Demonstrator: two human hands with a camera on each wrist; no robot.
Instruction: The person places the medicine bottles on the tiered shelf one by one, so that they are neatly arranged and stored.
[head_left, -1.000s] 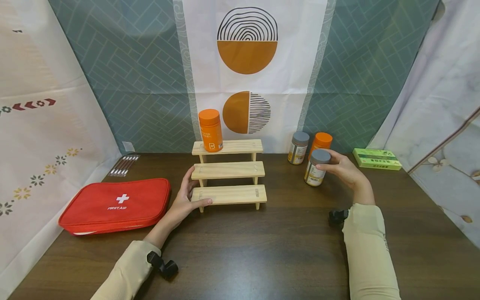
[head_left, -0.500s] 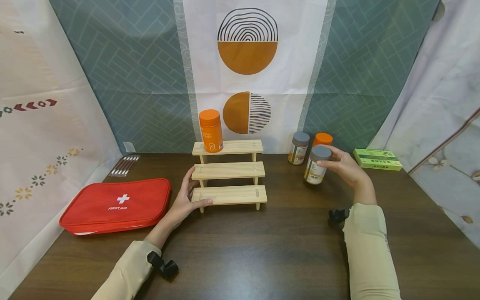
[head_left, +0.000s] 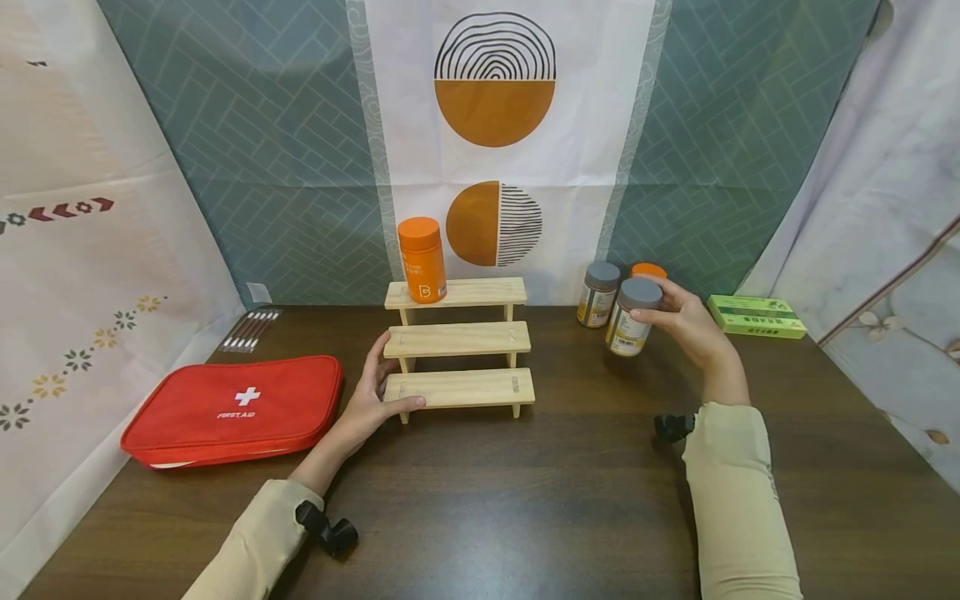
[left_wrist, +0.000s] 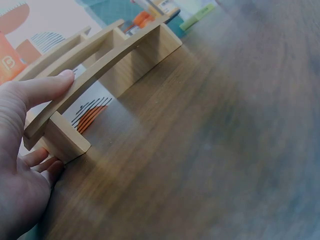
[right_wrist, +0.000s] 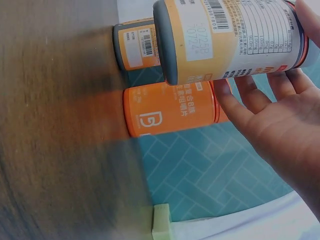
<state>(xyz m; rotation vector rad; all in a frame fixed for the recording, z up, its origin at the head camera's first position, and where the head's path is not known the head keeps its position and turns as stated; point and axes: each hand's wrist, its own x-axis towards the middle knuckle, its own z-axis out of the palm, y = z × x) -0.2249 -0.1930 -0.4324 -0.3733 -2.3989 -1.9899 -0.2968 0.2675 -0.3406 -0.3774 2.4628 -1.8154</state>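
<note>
A three-tier wooden step rack (head_left: 457, 387) stands mid-table. My left hand (head_left: 367, 400) grips its left end, the thumb (left_wrist: 55, 87) over the lowest shelf and the other fingers curled behind the leg. An orange supplement bottle (head_left: 422, 265) stands upright on the top shelf, at its left. On the right, my right hand (head_left: 690, 321) holds a grey-capped supplement bottle (head_left: 627, 332) near its cap. In the right wrist view this labelled bottle (right_wrist: 235, 40) is raised off the table, its base farther from the tabletop than those of the bottles behind.
Behind the held bottle stand another grey-capped bottle (head_left: 597, 296) and an orange bottle (right_wrist: 170, 107), partly hidden in the head view. A green box (head_left: 756, 317) lies at the back right. To the left are a red first-aid pouch (head_left: 232, 412) and several cotton swabs (head_left: 250, 331).
My right hand has lifted the grey-capped bottle up from the table, and it now covers more of the orange bottle behind. My left hand keeps its hold on the rack.
</note>
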